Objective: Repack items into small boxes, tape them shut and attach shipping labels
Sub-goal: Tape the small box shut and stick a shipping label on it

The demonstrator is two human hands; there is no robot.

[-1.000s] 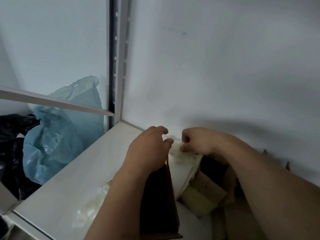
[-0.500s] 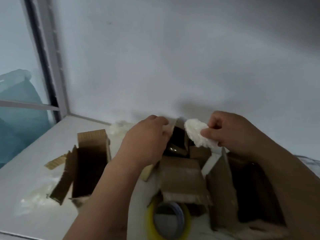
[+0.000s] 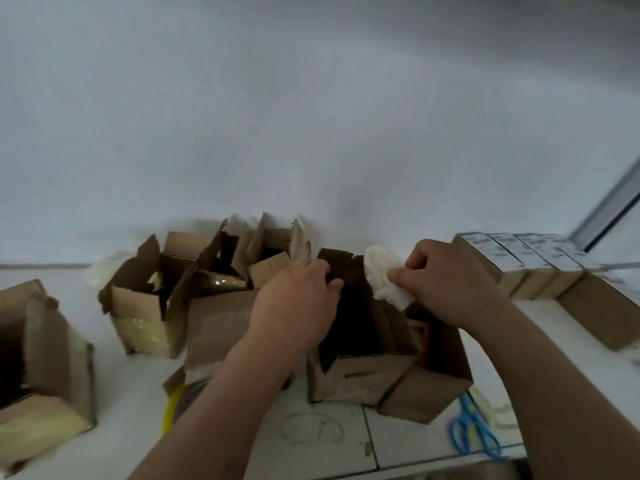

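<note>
1. Padding [image 3: 384,278], a white fluffy wad, is pinched between the thumb and fingers of the right hand [image 3: 450,282] and held above the open box [image 3: 360,344] at the middle of the table [image 3: 415,441].
2. Fingers of the left hand [image 3: 294,306] are curled over the box's left flap, which is gripped.
3. More open boxes [image 3: 149,306] are stood to the left, one [image 3: 41,358] well apart.
4. Labelled sealed boxes [image 3: 540,268] are lined up on the right.
5. Blue scissors [image 3: 474,431] are laid near the front edge, and a yellow tape roll [image 3: 173,407] is partly hidden by the left forearm.
</note>
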